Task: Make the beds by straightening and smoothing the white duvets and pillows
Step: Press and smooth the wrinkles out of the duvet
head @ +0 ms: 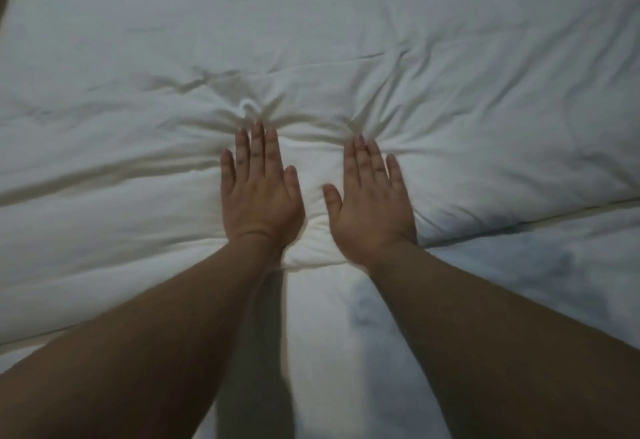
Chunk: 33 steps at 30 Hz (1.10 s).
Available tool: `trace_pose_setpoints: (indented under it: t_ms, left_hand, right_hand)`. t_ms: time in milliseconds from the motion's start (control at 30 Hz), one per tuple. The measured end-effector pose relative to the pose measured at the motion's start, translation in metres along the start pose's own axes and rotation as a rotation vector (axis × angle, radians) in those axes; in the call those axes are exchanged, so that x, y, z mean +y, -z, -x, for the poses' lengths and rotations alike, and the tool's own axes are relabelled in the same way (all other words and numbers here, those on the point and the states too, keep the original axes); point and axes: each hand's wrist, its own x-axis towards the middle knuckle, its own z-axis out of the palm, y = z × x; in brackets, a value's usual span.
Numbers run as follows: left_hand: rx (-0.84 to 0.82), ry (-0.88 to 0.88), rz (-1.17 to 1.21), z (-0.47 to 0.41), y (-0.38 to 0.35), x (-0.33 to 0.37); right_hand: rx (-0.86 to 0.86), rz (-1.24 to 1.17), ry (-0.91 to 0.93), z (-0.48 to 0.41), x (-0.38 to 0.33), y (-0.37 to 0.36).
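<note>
A single view comes from a camera worn on the person's head. It faces forward and steeply down onto the bed, and it sits close. Both forearms enter from the bottom corners, and the left hand (259, 196) and right hand (372, 210) lie flat near the middle of the frame. The white duvet (346, 40) fills nearly the whole picture, up to its far edge at the top left. The wide lens bows lines near the borders.

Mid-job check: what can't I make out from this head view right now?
Head view: the duvet fabric under the left hand and right hand is hidden by the flat palms.
Head view: its far and right edges are cut off by the frame.
Head view: near bedding is covered by forearms and blurred.
No pillow can be told apart.
</note>
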Motion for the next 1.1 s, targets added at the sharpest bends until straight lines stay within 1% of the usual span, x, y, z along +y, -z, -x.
trace_pose_setpoints:
  t_ms: [33, 100, 167, 200, 333, 400, 533, 633, 700, 767, 833, 867, 900, 933, 1000, 1100]
  left_hand:
    - [-0.006, 0.010, -0.007, -0.003, -0.001, 0.001]
    - [-0.019, 0.027, -0.031, -0.005, 0.000, 0.004]
    - [-0.030, 0.041, -0.044, -0.004, 0.003, 0.006]
    - [-0.034, 0.047, -0.049, -0.004, 0.004, 0.007]
    - [-0.048, 0.074, -0.027, -0.006, 0.004, 0.009]
    - [-0.043, 0.080, -0.039, -0.006, 0.001, 0.010]
    - [-0.058, 0.072, -0.064, -0.007, 0.001, 0.010]
    - [-0.084, 0.136, -0.069, 0.000, 0.013, 0.022]
    - [-0.035, 0.162, -0.033, 0.002, 0.024, 0.057]
    - [0.031, 0.038, 0.054, 0.000, 0.029, 0.126]
    - [0.042, -0.112, 0.120, -0.003, 0.024, 0.209]
    - [0.027, -0.136, 0.124, -0.001, 0.018, 0.245]
    - [0.009, -0.122, 0.113, 0.001, 0.011, 0.271]
    - [-0.004, -0.083, 0.092, 0.002, 0.002, 0.285]
    - [-0.018, -0.031, 0.039, 0.003, -0.021, 0.284]
    - [-0.034, -0.039, 0.010, -0.002, -0.035, 0.277]
  right_hand:
    - [-0.021, -0.021, 0.039, -0.003, 0.004, 0.003]
    - [-0.076, -0.030, 0.178, -0.007, 0.024, 0.013]
    - [-0.087, 0.008, 0.285, -0.012, 0.066, 0.021]
    - [-0.068, 0.024, 0.267, -0.016, 0.094, 0.023]
    - [0.037, 0.101, 0.004, -0.028, 0.230, 0.023]
    - [0.037, 0.103, -0.048, -0.029, 0.271, 0.021]
    - [0.063, 0.071, -0.062, -0.035, 0.270, 0.011]
    - [0.038, 0.034, -0.050, -0.035, 0.271, 0.013]
    - [0.018, 0.018, -0.044, -0.035, 0.274, 0.013]
    - [0.001, 0.009, -0.060, -0.036, 0.273, 0.014]
    - [0.000, 0.012, -0.068, -0.036, 0.272, 0.014]
    - [0.005, 0.017, -0.066, -0.034, 0.272, 0.013]
    - [0.015, 0.021, -0.063, -0.034, 0.274, 0.011]
    - [0.030, 0.023, -0.058, -0.034, 0.277, 0.009]
    - [0.062, 0.026, -0.052, -0.033, 0.279, 0.004]
    - [0.043, -0.001, -0.032, -0.032, 0.280, 0.005]
